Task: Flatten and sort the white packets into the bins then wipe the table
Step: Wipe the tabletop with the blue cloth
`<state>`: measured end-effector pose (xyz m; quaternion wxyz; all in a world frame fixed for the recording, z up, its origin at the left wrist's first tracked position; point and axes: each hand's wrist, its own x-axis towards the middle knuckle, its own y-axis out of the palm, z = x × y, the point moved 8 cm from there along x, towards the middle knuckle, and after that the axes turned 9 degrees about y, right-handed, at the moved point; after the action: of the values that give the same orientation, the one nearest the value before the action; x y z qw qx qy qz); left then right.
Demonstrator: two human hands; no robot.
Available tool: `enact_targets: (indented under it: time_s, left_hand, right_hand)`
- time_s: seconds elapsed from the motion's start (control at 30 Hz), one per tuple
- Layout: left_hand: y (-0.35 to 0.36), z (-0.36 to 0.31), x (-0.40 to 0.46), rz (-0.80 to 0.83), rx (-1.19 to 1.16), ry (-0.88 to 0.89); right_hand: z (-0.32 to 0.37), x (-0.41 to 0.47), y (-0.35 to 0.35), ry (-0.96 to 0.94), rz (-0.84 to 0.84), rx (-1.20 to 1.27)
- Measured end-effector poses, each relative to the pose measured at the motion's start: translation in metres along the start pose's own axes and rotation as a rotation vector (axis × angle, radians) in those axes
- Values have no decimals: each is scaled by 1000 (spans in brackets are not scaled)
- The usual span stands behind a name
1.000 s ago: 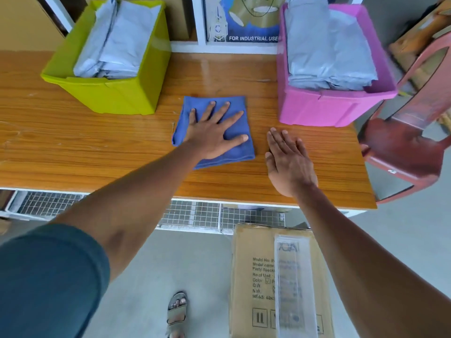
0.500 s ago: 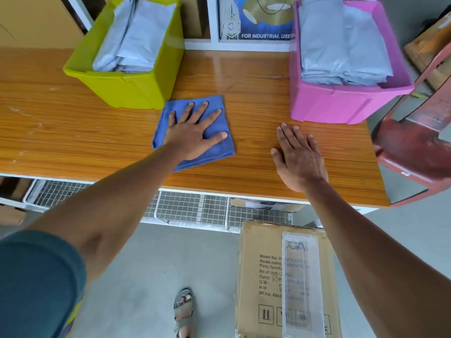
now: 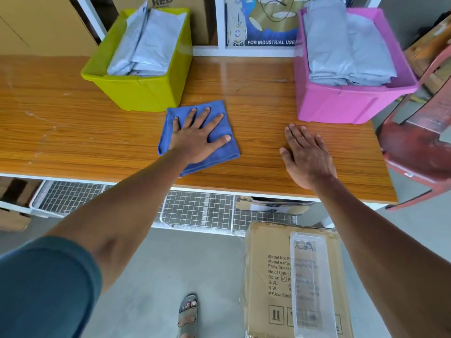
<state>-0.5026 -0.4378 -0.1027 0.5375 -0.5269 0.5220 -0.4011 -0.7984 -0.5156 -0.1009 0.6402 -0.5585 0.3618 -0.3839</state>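
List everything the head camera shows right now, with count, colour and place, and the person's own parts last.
table: one, wood-grain brown, across the middle.
green bin: one, yellow-green, table's back left, holds packets.
pink bin: one, pink, table's back right, holds packets.
white packets: several, count unclear, grey-white, stacked in both bins.
cloth: one, blue, folded, flat on the table between the bins.
cardboard box: one, brown, on the floor.
clear lid: one, transparent, lying on that box.
chair: one, red, at the right edge.
left hand: flat, fingers spread, on the cloth.
right hand: flat on bare table.
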Motion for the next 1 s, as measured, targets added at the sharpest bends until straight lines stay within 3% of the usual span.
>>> enact_targets:
  time_s: [0.23, 0.5, 0.7, 0.9, 1.0]
  left_hand:
    - [13, 4, -86, -40, -12, 31]
    - [0, 35, -37, 9, -18, -35]
    - [11, 55, -100, -52, -17, 64]
    - [-2, 92, -60, 0, -34, 12]
    - [3, 99, -74, 0, -28, 47]
  right_hand:
    - [17, -9, 2, 37, 52, -35]
    - [136, -9, 21, -12, 63, 45]
    - [144, -7, 23, 48, 43, 37]
    - [163, -2, 28, 206, 25, 29]
    - [179, -5, 32, 195, 24, 32]
